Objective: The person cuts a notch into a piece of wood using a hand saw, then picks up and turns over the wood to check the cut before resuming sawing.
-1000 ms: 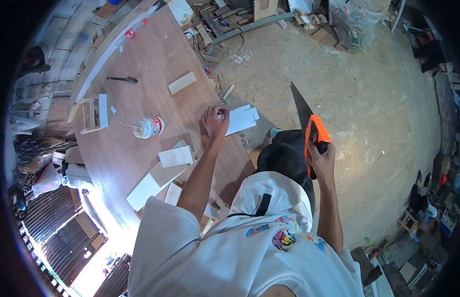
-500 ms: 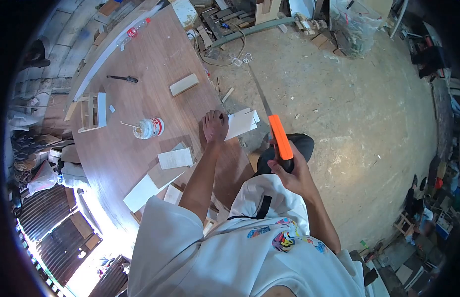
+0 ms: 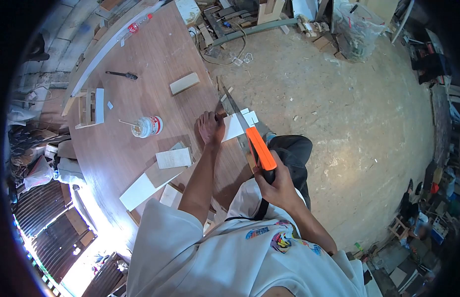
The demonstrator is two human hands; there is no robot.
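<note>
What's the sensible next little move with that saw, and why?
Probably to bring the blade of the saw gently onto one of the dark lines near the white board's outer end. The right hand has the blade over that overhanging part, and the left hand is at the end on the table.

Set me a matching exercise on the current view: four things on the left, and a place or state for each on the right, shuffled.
1. saw
2. white board
3. jar
4. bottle

A. under the left hand, jutting past the edge of the table
B. lying on its side, with a red label
C. gripped in the right hand
D. standing on the table, with a thin stick poking out

Right pairs: 1-C, 2-A, 3-D, 4-B
</note>
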